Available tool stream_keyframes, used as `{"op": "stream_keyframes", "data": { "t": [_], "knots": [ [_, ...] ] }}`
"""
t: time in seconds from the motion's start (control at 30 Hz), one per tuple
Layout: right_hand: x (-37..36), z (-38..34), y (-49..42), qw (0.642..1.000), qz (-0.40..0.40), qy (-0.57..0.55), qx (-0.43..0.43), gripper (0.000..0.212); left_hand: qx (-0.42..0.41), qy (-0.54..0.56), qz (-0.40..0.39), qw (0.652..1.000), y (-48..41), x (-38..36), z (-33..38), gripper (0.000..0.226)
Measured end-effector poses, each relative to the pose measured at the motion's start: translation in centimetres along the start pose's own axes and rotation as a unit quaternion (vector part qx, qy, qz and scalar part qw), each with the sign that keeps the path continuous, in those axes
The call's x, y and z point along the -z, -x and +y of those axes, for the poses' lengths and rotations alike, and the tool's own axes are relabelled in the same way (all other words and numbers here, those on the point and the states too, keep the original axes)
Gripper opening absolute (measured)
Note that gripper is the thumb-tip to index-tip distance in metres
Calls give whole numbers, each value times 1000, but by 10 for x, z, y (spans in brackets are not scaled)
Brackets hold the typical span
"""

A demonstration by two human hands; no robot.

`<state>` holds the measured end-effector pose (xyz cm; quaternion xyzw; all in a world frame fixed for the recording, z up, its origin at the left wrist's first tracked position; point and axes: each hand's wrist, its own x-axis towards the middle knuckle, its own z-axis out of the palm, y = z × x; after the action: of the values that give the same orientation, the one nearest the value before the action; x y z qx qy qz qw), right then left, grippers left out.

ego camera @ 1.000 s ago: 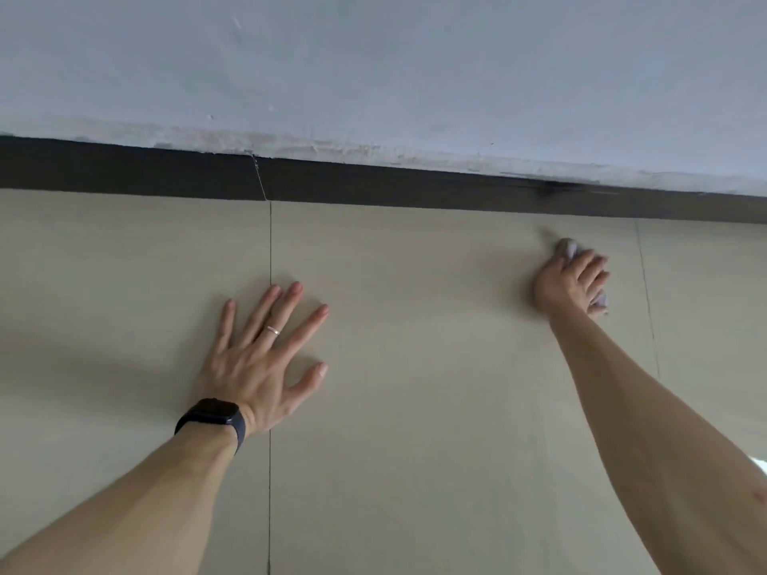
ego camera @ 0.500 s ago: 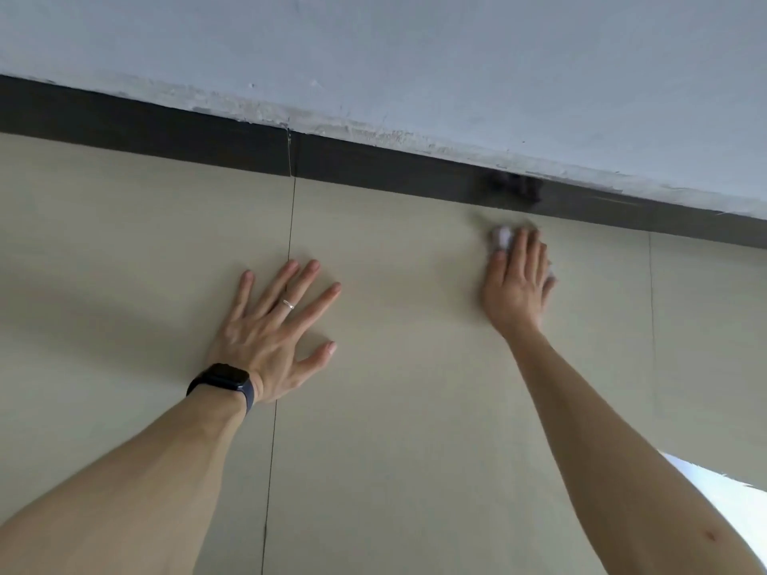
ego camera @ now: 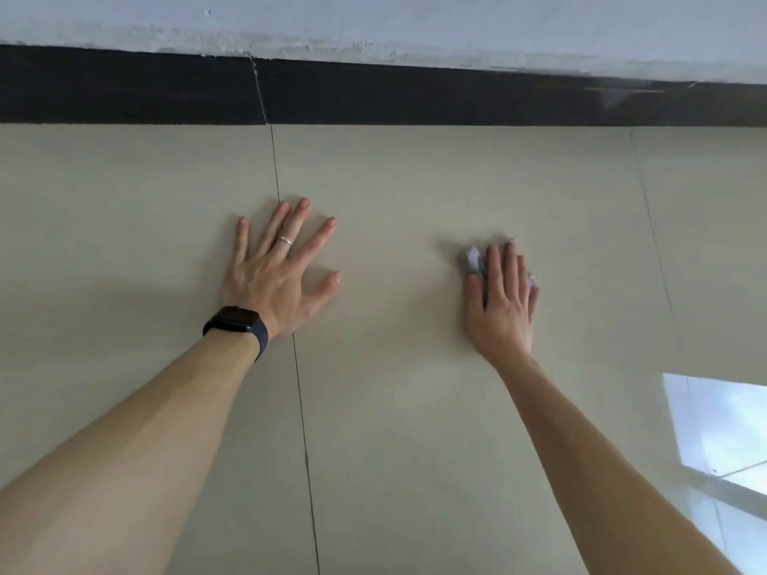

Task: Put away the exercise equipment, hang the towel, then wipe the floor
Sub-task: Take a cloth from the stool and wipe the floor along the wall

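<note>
My left hand lies flat on the beige tiled floor with its fingers spread; it wears a ring and a dark watch. To the right, my right hand presses a small crumpled white tissue against the floor with straight fingers. Most of the tissue is hidden under the fingers; bits show at the fingertips and at the hand's right side.
A dark skirting strip runs along the far edge of the floor below a pale wall. A thin tile joint passes under my left wrist. A bright window reflection lies on the floor at lower right.
My right hand slid the tissue from beside the skirting at the right back toward me and leftward. The left hand stayed planted on the floor.
</note>
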<state>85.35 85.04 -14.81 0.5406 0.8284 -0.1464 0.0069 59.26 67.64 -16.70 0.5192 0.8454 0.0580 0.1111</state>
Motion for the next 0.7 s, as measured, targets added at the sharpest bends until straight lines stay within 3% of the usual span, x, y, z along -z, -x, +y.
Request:
{"op": "stream_keyframes", "data": {
  "t": [0.03, 0.1, 0.2, 0.3, 0.37, 0.4, 0.47, 0.5, 0.53, 0.57, 0.6, 0.63, 0.67, 0.7],
  "knots": [
    [-3, 1, 3, 995, 8, -29, -90, 58, -1, -1, 5, 1000, 0, -1, 0, 72],
    [-15, -12, 37, 992, 16, -39, -118, 58, -5, 1, 16, 1000, 1, -3, 1, 71],
    [-36, -40, 135, 996, -10, -2, 89, 56, -8, -1, 48, 999, 13, -5, 6, 63],
    [-43, -38, 225, 931, -84, 60, 350, 53, 18, 24, 51, 998, 49, -8, 16, 60],
    [-35, -12, 225, 898, -99, 81, 422, 53, 16, 33, 47, 998, 96, -15, 23, 60],
    [-32, 1, 218, 915, -88, 83, 386, 53, 13, 35, 50, 998, 121, -20, 25, 59],
    [-27, 19, 207, 988, -23, 37, 145, 55, 15, 39, 45, 998, 169, -28, 24, 58],
    [-27, 22, 208, 1000, 7, 6, -15, 57, 18, 40, 38, 998, 188, -31, 23, 59],
    [-31, 16, 215, 989, 18, -28, -141, 58, 20, 44, 34, 998, 201, -33, 23, 59],
    [-38, 3, 229, 977, 18, -47, -205, 59, 19, 48, 31, 998, 207, -33, 23, 59],
    [-46, -14, 251, 981, 6, -44, -191, 59, 15, 52, 26, 998, 211, -32, 22, 58],
    [-53, -32, 274, 994, -12, -31, -108, 59, 7, 53, 19, 998, 212, -31, 21, 58],
    [-59, -46, 299, 999, -44, -10, 22, 58, -2, 49, 12, 999, 213, -29, 18, 58],
    [-64, -55, 323, 982, -79, 15, 174, 57, -5, 41, 7, 999, 217, -28, 12, 57]
  ]
}}
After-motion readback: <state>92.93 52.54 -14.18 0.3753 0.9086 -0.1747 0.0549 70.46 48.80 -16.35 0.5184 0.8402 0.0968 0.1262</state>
